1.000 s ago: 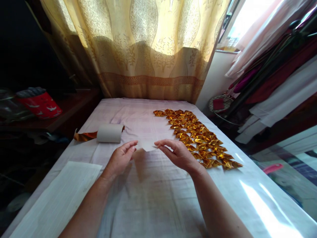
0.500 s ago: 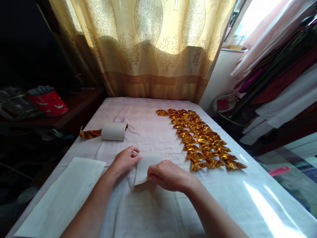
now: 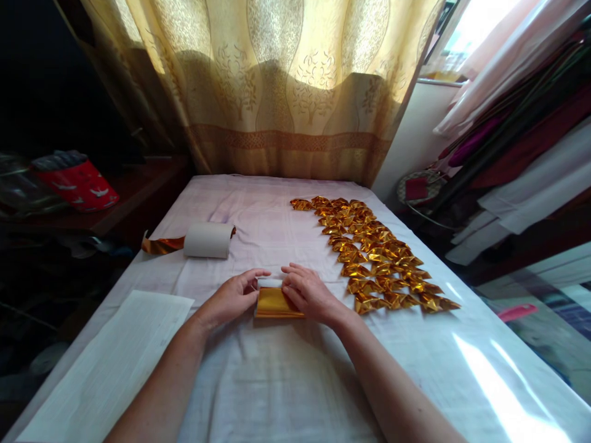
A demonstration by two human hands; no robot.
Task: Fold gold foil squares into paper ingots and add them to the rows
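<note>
A small sheet of gold foil paper (image 3: 275,303) lies folded on the white cloth (image 3: 277,381), gold face up with a white strip along its far edge. My left hand (image 3: 233,298) pinches its left end. My right hand (image 3: 308,294) presses fingers on its right end and far edge. Both hands rest on the cloth near the middle of the table. Just right of my right hand lie several folded gold paper pieces (image 3: 376,255) in rows running away from me.
A roll of foil paper (image 3: 206,240), white outside with a gold tail (image 3: 159,245), lies at the left. A stack of white sheets (image 3: 111,369) sits at the near left. A patterned curtain (image 3: 277,86) hangs behind the table; hanging clothes (image 3: 517,129) fill the right.
The sheet, held up white side out a second ago, was laid on the cloth and folded over, so its gold face now shows. Both hands came down with it.
</note>
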